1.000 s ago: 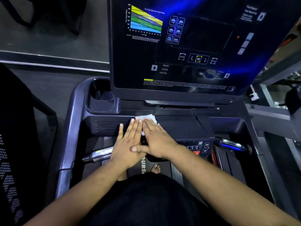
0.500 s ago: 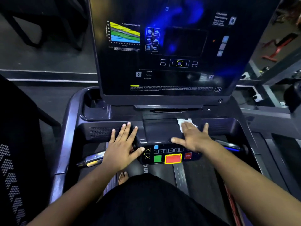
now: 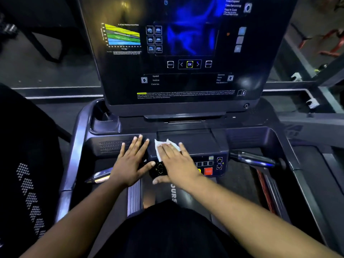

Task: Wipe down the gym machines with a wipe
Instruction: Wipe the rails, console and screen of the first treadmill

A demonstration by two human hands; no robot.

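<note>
I stand on a dark treadmill whose tall console screen (image 3: 186, 53) rises in front of me. Below the screen runs a dark tray ledge (image 3: 201, 140) with a button panel (image 3: 210, 166) on its near face. A white wipe (image 3: 160, 146) lies on the left part of the ledge, pressed flat under the fingers of my right hand (image 3: 175, 161), which also covers the panel's left half. My left hand (image 3: 130, 162) rests flat with its fingers spread on the speaker grille section just left of the wipe, and holds nothing.
A cup holder (image 3: 104, 118) sits at the console's back left. Metal grip handles stick out at the left (image 3: 100, 177) and right (image 3: 253, 159). The grey frame rail (image 3: 74, 155) curves down the left side. Another machine's frame (image 3: 316, 94) stands to the right.
My right hand has slid the wipe leftward along the ledge, from the right of centre to the left end beside my left hand. The left hand has stayed in place.
</note>
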